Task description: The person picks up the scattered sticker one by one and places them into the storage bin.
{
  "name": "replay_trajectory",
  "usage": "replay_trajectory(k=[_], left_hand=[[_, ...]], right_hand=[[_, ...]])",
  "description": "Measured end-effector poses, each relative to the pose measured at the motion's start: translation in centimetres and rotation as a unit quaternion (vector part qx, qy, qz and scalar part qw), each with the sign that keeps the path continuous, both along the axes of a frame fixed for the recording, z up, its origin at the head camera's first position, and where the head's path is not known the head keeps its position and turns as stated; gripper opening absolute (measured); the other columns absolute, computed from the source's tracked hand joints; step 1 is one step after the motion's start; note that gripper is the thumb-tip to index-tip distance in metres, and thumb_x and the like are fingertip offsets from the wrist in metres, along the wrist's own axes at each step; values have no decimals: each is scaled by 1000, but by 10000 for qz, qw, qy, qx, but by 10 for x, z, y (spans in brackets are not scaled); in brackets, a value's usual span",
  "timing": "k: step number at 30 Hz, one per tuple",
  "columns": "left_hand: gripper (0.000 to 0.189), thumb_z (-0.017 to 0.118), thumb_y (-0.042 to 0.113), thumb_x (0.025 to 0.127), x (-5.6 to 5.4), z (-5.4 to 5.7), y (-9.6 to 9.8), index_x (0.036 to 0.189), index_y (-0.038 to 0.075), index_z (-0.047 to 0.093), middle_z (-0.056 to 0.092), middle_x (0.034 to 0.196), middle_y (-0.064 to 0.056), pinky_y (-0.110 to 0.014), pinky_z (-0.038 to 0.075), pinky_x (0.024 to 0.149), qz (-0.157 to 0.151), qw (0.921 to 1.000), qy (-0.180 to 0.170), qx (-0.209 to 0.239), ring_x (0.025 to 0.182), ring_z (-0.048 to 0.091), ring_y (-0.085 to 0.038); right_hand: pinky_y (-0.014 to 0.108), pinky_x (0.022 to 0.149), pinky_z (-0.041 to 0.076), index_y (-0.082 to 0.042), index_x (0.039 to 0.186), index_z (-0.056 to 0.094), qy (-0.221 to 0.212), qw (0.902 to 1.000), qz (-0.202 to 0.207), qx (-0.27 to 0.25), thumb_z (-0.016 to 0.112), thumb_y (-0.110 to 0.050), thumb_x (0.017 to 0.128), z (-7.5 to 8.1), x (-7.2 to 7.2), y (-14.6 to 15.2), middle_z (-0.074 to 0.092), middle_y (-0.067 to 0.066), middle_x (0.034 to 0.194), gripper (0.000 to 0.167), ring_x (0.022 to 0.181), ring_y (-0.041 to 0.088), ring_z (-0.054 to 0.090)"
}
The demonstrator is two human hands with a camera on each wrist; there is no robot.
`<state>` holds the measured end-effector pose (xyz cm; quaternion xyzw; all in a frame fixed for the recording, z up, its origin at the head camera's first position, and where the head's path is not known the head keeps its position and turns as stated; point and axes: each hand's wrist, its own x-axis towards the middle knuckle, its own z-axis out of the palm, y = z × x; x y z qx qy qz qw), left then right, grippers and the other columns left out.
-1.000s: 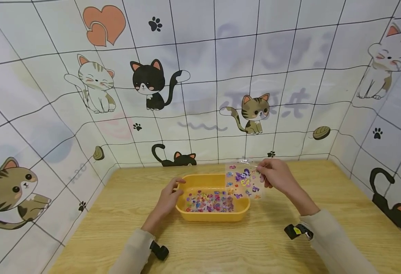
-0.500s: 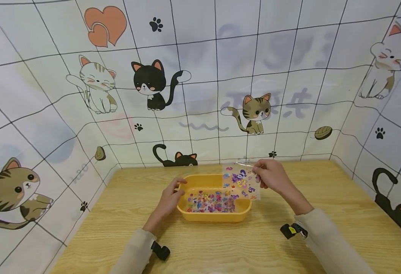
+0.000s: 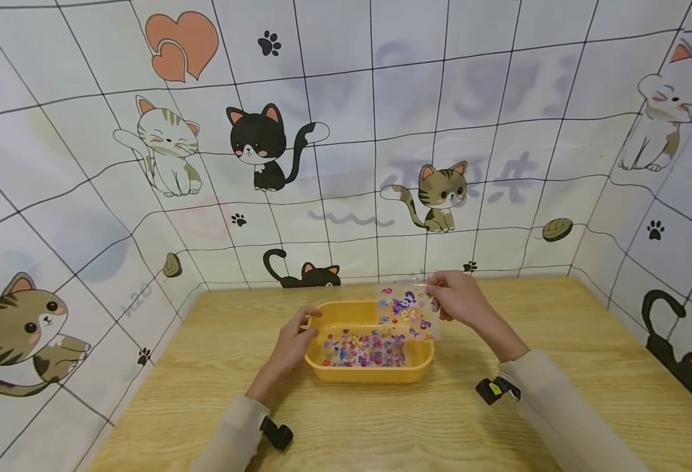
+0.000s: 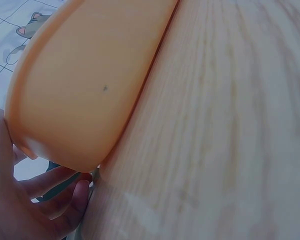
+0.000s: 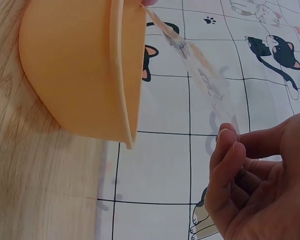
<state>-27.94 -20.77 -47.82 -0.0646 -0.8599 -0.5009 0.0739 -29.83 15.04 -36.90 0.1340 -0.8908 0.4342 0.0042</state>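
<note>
A yellow plastic tub [image 3: 369, 375] stands on the wooden table, with clear sheets of colourful stickers [image 3: 362, 349] lying on its floor. At its left end my left hand [image 3: 290, 341] holds the rim; the left wrist view has the fingers curled around the tub's end [image 4: 85, 95]. My right hand [image 3: 459, 300] pinches the upper right corner of a clear sticker sheet [image 3: 403, 313] between thumb and fingers. That sheet, dotted with purple, pink and yellow stickers, hangs over the tub's right end. From the right wrist, the sheet [image 5: 202, 72] appears nearly edge-on beside the tub wall.
The wooden table [image 3: 233, 367] runs back to a wall covering [image 3: 346, 157] printed with cartoon cats and grid lines, which also rises at both sides. Small black cameras are strapped on both wrists, over light sleeves [image 3: 564, 400].
My right hand has shifted a little to the left, carrying the sticker sheet farther over the tub. The left hand keeps its place on the rim.
</note>
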Motion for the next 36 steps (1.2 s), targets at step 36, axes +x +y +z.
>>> replay_trajectory(k=[36], left_hand=[[30, 55, 9, 99, 2, 0, 1, 128, 15, 62, 63, 136, -17, -42, 57, 87, 0, 10000, 57, -27, 108, 66, -32]], right_hand=[[35, 55, 57, 3, 111, 70, -386, 9912, 811, 970, 51, -12, 103, 24, -11, -41, 69, 10, 70, 26, 51, 22, 62]])
